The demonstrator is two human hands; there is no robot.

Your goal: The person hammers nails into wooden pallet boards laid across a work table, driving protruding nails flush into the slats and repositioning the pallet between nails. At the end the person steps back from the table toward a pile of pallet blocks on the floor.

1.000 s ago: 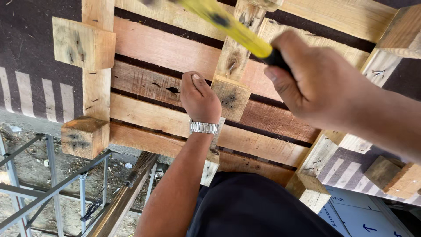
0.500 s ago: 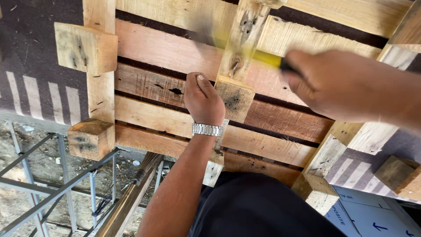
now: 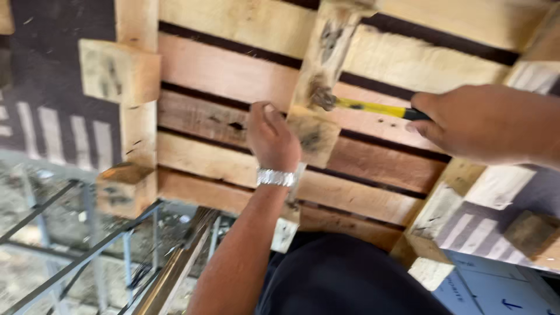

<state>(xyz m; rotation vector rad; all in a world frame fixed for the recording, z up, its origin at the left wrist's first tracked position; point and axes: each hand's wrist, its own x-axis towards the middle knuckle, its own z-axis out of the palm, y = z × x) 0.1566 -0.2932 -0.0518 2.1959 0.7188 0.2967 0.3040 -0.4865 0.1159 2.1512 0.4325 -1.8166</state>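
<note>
Between hands: hammer [image 3: 373, 108] head on pallet block [image 3: 315, 131]; right hand [image 3: 484, 122] grips handle.

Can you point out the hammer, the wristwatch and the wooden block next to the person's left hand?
hammer [image 3: 373, 108], head view, on the yellow handle.
wristwatch [image 3: 276, 177], head view, on the metal band across the left wrist.
wooden block [image 3: 313, 135], head view, on its flat top face, right of the left hand [image 3: 271, 137].

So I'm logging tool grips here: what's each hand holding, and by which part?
The right hand grips a yellow-handled hammer by its dark handle end. The left hand holds nothing; it presses on the wooden pallet.
</note>
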